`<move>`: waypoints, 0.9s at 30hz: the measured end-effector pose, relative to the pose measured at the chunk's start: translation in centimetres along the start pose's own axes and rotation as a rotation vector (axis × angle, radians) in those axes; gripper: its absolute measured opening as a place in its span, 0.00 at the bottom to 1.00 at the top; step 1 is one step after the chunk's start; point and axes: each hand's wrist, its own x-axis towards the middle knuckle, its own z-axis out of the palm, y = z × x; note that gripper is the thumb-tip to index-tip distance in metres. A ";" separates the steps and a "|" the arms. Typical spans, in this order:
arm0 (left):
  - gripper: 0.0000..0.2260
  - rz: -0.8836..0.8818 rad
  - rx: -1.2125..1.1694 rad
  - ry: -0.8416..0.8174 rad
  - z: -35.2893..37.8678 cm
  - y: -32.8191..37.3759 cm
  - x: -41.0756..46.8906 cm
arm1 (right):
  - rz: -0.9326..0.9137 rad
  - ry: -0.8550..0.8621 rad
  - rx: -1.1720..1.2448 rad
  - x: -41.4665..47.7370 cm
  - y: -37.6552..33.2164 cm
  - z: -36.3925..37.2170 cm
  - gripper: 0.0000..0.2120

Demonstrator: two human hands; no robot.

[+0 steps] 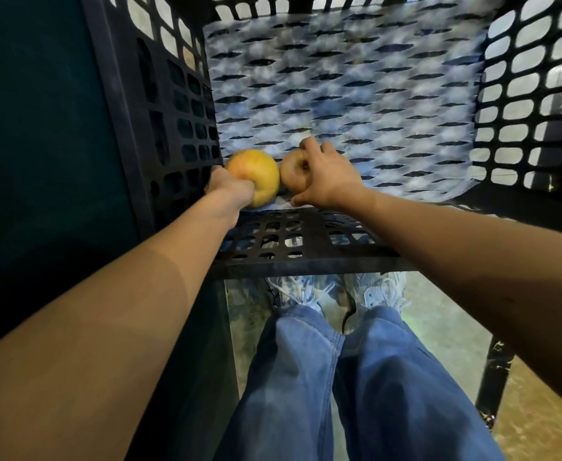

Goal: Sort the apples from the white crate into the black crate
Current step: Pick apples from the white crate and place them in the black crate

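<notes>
Against the left wall of the black crate (pixel 160 94), the left hand (pixel 229 191) grips the larger apple (pixel 256 174), yellow with a red blush, low in the near-left corner. Just beside it, and apparently touching it, is the smaller apple (pixel 293 176). The right hand (pixel 329 181) holds it with fingers curled over the top and thumb beneath. Both fruits sit at or just above the white foam liner (pixel 356 78), though blur hides whether they actually rest on it.

These two look like the only apples in the crate, so the sorting seems barely begun. The white crate is out of view, so I cannot tell how many remain.

The liner is open ahead and to the right, while the left wall and near rim crowd the left hand.
</notes>
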 end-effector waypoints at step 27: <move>0.36 0.136 0.096 0.074 0.6 0.4 -0.9 | -0.082 0.108 -0.186 -0.1 1.3 -0.8 0.29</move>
